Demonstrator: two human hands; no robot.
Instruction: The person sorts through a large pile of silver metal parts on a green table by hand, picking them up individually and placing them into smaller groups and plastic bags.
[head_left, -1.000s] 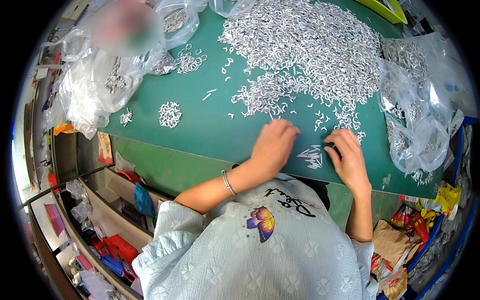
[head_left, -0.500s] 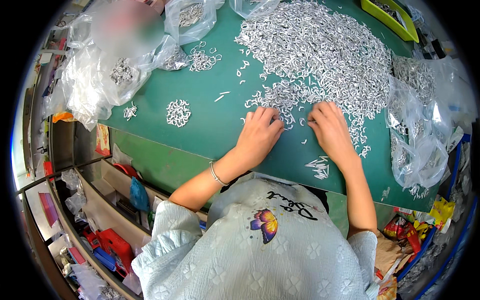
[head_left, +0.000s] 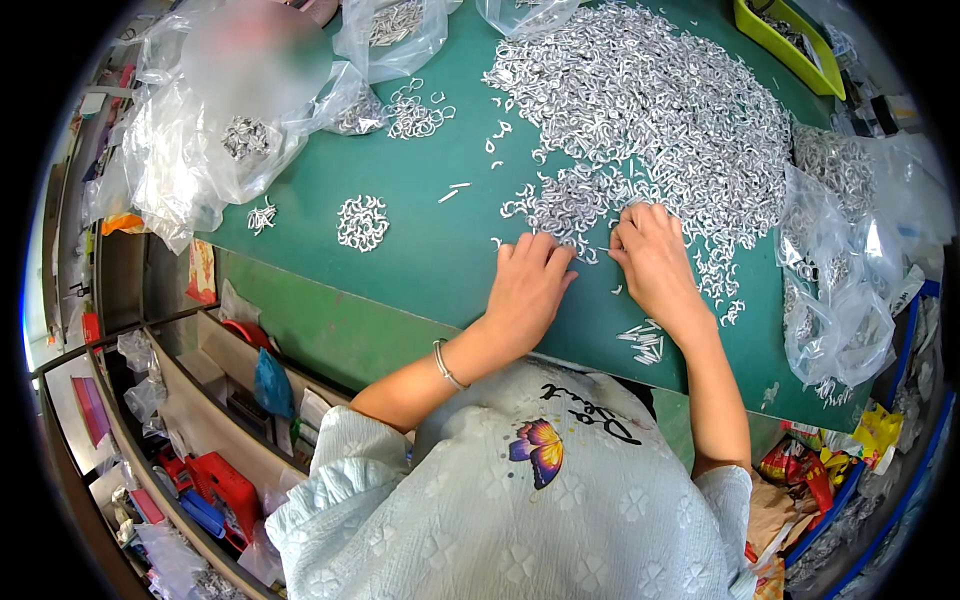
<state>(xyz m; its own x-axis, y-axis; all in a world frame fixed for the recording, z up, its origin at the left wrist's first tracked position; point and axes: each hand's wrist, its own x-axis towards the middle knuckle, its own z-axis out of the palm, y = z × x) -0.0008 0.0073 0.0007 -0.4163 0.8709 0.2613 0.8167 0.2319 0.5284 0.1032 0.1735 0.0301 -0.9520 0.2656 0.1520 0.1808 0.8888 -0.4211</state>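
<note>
Curved silver metal pieces lie in a small cluster [head_left: 568,200] in front of both hands, at the near edge of a much larger heap [head_left: 640,90]. My left hand [head_left: 530,285] is at the cluster's near left edge, fingers curled toward the thumb; its fingertips hide whatever is in them. To its right, my right hand [head_left: 652,260] pinches thumb and forefinger together. A thin silver metal piece shows at those fingertips, its full shape too small to tell. Straight slim metal pieces [head_left: 645,342] lie on the green table between my forearms.
Further left are a round patch of curved pieces [head_left: 362,222] and a small bunch [head_left: 261,216]. Clear plastic bags with metal parts stand at the left [head_left: 180,160] and right [head_left: 835,310]. A yellow-green tray [head_left: 822,60] sits far right. Drawers [head_left: 215,440] are below left.
My left hand has drawn slightly back toward me and away from the cluster. My right hand stays nearly in place, its fingertips now pinched around a thin metal piece.
</note>
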